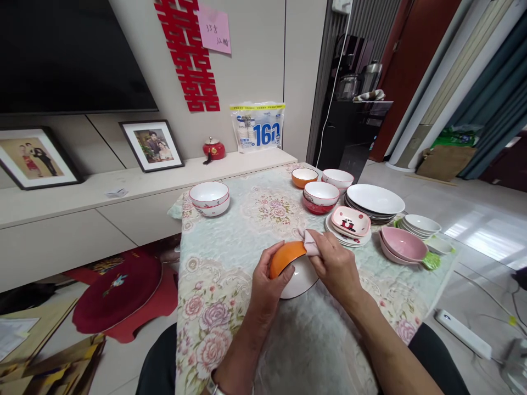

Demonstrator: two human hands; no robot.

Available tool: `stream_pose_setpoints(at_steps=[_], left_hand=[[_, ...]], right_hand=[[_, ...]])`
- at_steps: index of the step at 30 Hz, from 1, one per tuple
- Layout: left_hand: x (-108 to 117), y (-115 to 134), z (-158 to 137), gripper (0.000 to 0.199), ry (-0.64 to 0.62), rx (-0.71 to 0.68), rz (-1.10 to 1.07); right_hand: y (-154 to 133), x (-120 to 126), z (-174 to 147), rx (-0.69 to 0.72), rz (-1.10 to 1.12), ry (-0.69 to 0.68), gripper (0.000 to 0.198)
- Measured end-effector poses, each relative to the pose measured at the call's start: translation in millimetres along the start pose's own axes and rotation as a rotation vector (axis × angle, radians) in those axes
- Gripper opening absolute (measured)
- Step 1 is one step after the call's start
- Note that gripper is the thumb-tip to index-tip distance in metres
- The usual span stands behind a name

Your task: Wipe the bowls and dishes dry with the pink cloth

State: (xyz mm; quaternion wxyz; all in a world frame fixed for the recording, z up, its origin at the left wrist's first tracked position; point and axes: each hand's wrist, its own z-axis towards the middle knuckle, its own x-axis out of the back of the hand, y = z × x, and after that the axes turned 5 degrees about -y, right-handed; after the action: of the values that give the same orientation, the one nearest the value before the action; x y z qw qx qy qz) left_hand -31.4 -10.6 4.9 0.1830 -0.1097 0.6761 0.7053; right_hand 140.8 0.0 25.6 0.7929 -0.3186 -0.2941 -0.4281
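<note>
An orange bowl (287, 255) with a white inside is tipped on its side above the near part of the table. My left hand (267, 280) grips its left side, the thumb over the rim and the fingers behind the orange outside. A pale pink cloth (312, 244) is pinched in my right hand (335, 266), pressed against the bowl's upper right rim. Part of the cloth is hidden under the fingers. To the right, close to my right hand, a square pink cat-pattern dish (351, 221) rests on a stack of plates (362, 240).
Two stacked white bowls (209, 197) stand at the back left of the flowered tablecloth (214, 307). Several bowls (321, 193), large plates (375, 198), pink leaf-handled dishes (403, 245) and small white bowls (422, 225) crowd the right side. A low cabinet (156, 189) borders the far edge.
</note>
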Motion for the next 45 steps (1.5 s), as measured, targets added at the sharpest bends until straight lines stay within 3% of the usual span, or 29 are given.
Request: stream_pose_setpoints(at_steps=[3, 7, 9, 12, 17, 20, 22, 27, 30, 33, 37, 40, 45], left_hand=[[-4.1, 2.2, -1.4, 0.061, 0.059, 0.016, -0.128], [-6.4, 6.2, -1.6, 0.064, 0.096, 0.017, -0.279], [-6.8, 7.4, -1.4, 0.065, 0.086, 0.025, -0.312], [-6.8, 6.1, -0.8, 0.066, 0.045, 0.054, -0.303], [-2.6, 0.2, 0.9, 0.064, -0.024, 0.072, -0.163], [0.7, 0.2, 1.3, 0.063, -0.041, 0.051, -0.057], [1.2, 1.7, 0.8, 0.06, -0.024, 0.024, -0.011], [-3.7, 4.8, -1.8, 0.056, 0.075, 0.001, -0.101], [-5.4, 5.0, -1.8, 0.061, 0.127, 0.031, -0.254], [-4.1, 4.6, 0.8, 0.062, 0.121, 0.058, -0.381], [-1.5, 8.0, 7.1, 0.056, 0.227, 0.141, -0.502], [-1.4, 14.2, 10.4, 0.052, 0.315, 0.202, -0.581], [-5.5, 16.5, 7.8, 0.053, 0.256, 0.242, -0.586]], right_hand=[[3.4, -8.5, 1.4, -0.197, 0.177, -0.072, 0.026], [3.7, -21.0, -0.9, -0.508, 0.494, -0.383, 0.029], [3.9, -24.7, -2.6, -0.577, 0.602, -0.46, 0.032], [7.7, -22.9, -3.6, -0.506, 0.485, -0.356, 0.031], [12.7, -7.8, -4.3, -0.104, 0.044, -0.061, 0.035], [7.4, -2.4, -5.3, 0.052, -0.104, -0.001, 0.04], [3.5, -2.3, -5.1, 0.082, -0.103, -0.002, 0.042], [2.5, -9.5, -0.4, -0.134, 0.089, -0.042, 0.035], [1.4, -14.6, 1.1, -0.341, 0.29, -0.22, 0.025], [-3.9, -17.8, -1.8, -0.483, 0.48, -0.426, 0.035], [-9.2, -17.2, -6.6, -0.525, 0.778, -0.588, 0.056], [-7.0, -15.6, -4.9, -0.463, 0.813, -0.494, 0.063], [2.2, -16.0, 1.4, -0.331, 0.696, -0.086, 0.038]])
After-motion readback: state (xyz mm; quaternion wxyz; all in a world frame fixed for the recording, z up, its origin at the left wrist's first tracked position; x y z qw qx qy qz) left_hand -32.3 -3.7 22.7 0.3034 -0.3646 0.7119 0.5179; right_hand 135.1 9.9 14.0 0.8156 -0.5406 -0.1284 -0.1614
